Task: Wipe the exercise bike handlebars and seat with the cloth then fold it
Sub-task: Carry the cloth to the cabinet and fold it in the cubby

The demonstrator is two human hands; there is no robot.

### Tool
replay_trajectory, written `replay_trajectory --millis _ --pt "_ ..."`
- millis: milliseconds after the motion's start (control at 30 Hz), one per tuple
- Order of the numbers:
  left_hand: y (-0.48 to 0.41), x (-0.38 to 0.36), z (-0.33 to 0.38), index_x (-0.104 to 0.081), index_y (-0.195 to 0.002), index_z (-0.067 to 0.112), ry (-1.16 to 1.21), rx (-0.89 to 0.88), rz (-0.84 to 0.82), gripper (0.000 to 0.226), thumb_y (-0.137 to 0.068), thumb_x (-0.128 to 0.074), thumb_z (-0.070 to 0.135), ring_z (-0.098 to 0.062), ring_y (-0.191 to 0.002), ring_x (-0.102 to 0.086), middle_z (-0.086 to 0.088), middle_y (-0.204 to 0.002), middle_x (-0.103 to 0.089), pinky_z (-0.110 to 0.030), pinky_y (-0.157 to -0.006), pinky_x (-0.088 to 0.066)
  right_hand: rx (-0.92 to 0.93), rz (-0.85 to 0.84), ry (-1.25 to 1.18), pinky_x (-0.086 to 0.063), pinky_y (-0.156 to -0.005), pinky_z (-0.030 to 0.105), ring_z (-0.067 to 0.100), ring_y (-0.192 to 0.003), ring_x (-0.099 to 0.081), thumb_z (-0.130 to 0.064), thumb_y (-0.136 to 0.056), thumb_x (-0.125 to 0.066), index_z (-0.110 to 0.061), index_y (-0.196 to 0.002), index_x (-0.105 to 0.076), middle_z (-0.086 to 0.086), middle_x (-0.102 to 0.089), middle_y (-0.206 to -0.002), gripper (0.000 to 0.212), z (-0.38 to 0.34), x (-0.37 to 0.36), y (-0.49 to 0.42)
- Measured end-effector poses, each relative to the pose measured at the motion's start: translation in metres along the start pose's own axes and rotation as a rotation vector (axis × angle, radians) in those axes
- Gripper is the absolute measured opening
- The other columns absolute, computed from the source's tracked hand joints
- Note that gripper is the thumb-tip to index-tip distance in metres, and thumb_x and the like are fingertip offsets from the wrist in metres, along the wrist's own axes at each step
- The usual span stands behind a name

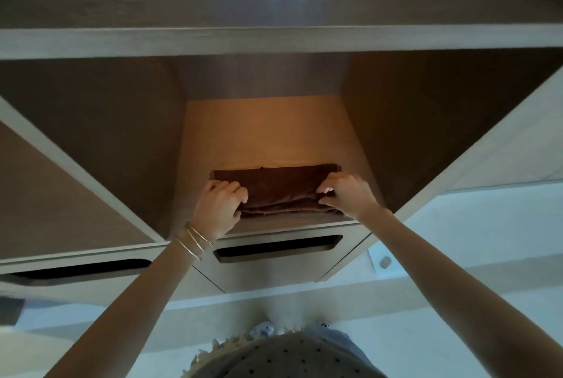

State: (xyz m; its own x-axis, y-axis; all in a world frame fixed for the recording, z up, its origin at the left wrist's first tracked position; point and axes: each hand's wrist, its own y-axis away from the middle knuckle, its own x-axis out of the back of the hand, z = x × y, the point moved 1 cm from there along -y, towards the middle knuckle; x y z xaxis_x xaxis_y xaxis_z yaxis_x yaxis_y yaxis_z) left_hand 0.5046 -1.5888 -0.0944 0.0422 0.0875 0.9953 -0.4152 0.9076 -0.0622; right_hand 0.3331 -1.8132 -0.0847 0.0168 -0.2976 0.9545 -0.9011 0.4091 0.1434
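No lettering shows anywhere as both arms reach forward into the middle cubby of the wooden shelf unit (274, 42), left hand (217, 208) and right hand (347, 193) each pinching an end of the folded brown cloth (280, 191) lying near the compartment's front edge.

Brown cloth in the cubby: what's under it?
The folded brown cloth lies on the cubby's wooden shelf. Both hands, left and right, grip its ends, hiding those edges.
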Motion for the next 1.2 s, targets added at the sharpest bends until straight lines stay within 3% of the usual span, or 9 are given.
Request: replay_trajectory --millis 200,333,433,600,700,833,967,1200 --pt "-0.007 0.009 -0.019 -0.063 -0.1 0.025 0.095 0.058 -0.16 0.019 -0.082 -0.066 0.031 -0.017 -0.097 -0.06 0.007 -0.101 -0.064 -0.032 -0.086 -0.042 -0.091 0.024 -0.069 -0.052 -0.086 0.037 0.017 -0.098 -0.061 -0.03 -0.084 -0.068 -0.027 -0.1 -0.07 -0.007 -0.065 -0.107 0.016 -0.001 -0.001 0.001" --pt "-0.012 0.01 -0.016 -0.063 -0.102 0.026 0.048 0.054 -0.136 0.023 -0.086 -0.059 0.043 -0.017 -0.095 -0.061 0.007 -0.102 -0.064 -0.032 -0.086 -0.039 -0.075 0.057 -0.017 -0.052 -0.084 0.036 0.015 -0.093 -0.064 -0.033 -0.085 -0.066 -0.03 -0.096 -0.072 -0.008 -0.068 -0.102 0.013 -0.004 0.014 0.003" --pt "-0.013 0.011 -0.013 -0.06 -0.108 0.026 -0.036 0.007 -0.168 0.025 -0.085 -0.063 0.037 -0.017 -0.099 -0.06 0.007 -0.105 -0.063 -0.033 -0.093 -0.036 -0.062 0.146 -0.014 -0.052 -0.081 0.033 0.012 -0.085 -0.065 -0.034 -0.084 -0.067 -0.03 -0.094 -0.073 -0.008 -0.071 -0.094 0.012 -0.001 0.026 0.009" --pt "-0.011 0.017 -0.021 -0.067 -0.102 0.023 -0.016 -0.015 -0.061 0.019 -0.087 -0.058 0.015 -0.02 -0.092 -0.062 0.005 -0.098 -0.065 -0.033 -0.096 -0.035 -0.026 -0.024 0.11 -0.05 -0.091 0.037 0.017 -0.1 -0.062 -0.03 -0.088 -0.063 -0.031 -0.104 -0.07 -0.008 -0.066 -0.107 0.018 -0.011 0.013 0.013" --pt "-0.008 0.021 -0.026 -0.07 -0.096 0.022 -0.022 -0.027 0.022 0.023 -0.082 -0.06 0.007 -0.023 -0.09 -0.062 0.004 -0.089 -0.066 -0.037 -0.094 -0.039 -0.037 0.036 0.112 -0.049 -0.092 0.037 0.016 -0.099 -0.063 -0.026 -0.089 -0.062 -0.029 -0.105 -0.07 -0.007 -0.066 -0.108 0.019 -0.008 0.013 0.015" --pt "0.001 0.012 -0.021 -0.062 -0.106 0.023 -0.077 -0.067 -0.124 0.031 -0.083 -0.054 0.003 -0.021 -0.096 -0.06 0.004 -0.097 -0.064 -0.035 -0.093 -0.038 -0.007 0.044 0.155 -0.048 -0.092 0.033 0.013 -0.098 -0.063 -0.019 -0.089 -0.061 -0.029 -0.106 -0.07 -0.009 -0.066 -0.108 0.022 -0.013 0.004 0.024" --pt "0.01 0.005 -0.025 -0.06 -0.103 0.019 -0.02 -0.065 -0.042 0.03 -0.079 -0.058 0.001 -0.023 -0.092 -0.06 0.0 -0.095 -0.062 -0.038 -0.088 -0.042 -0.004 0.054 0.146 -0.05 -0.091 0.034 0.014 -0.1 -0.06 -0.013 -0.086 -0.062 -0.026 -0.106 -0.068 -0.006 -0.063 -0.108 0.025 -0.012 -0.002 0.029" --pt "0.006 0.01 -0.033 -0.06 -0.095 0.012 -0.085 -0.046 -0.062 0.029 -0.078 -0.053 -0.01 -0.027 -0.093 -0.057 -0.005 -0.093 -0.06 -0.038 -0.086 -0.043 0.047 0.084 0.155 -0.053 -0.089 0.031 0.014 -0.093 -0.066 -0.004 -0.086 -0.058 -0.026 -0.105 -0.071 -0.008 -0.069 -0.107 0.032 -0.01 0.001 0.033"
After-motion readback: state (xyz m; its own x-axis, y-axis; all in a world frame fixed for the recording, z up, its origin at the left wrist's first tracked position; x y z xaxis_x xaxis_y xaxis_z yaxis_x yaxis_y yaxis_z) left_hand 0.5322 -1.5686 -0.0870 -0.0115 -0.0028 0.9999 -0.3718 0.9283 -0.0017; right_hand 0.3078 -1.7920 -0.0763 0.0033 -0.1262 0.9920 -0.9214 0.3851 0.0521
